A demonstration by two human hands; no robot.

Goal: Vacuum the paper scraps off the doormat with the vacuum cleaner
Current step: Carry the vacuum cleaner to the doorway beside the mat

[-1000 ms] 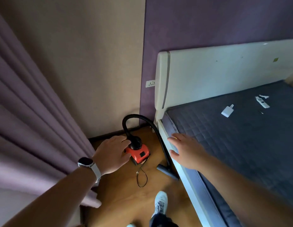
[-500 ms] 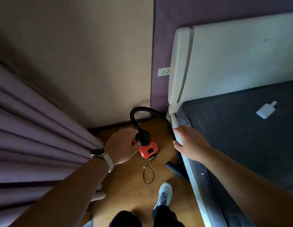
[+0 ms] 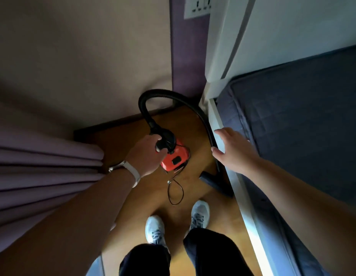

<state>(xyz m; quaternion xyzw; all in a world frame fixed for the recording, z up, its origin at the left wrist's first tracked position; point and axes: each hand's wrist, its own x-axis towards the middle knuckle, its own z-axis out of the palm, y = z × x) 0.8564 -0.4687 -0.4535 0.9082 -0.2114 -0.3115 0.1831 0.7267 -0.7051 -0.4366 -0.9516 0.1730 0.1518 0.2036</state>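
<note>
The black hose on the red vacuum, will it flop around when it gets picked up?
Probably. The hose already bends in a soft loop, so it likely sways and trails. Its nozzle lies on the floor and may drag behind. The vacuum looks small, likely light for the left hand.

purple curtain (image 3: pixel 43 176), wall socket (image 3: pixel 197 7), white headboard (image 3: pixel 272 36), dark mattress (image 3: pixel 302 116)

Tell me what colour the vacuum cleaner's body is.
Orange-red, with a black top and black hose; the vacuum cleaner shows clearly in the head view.
</note>
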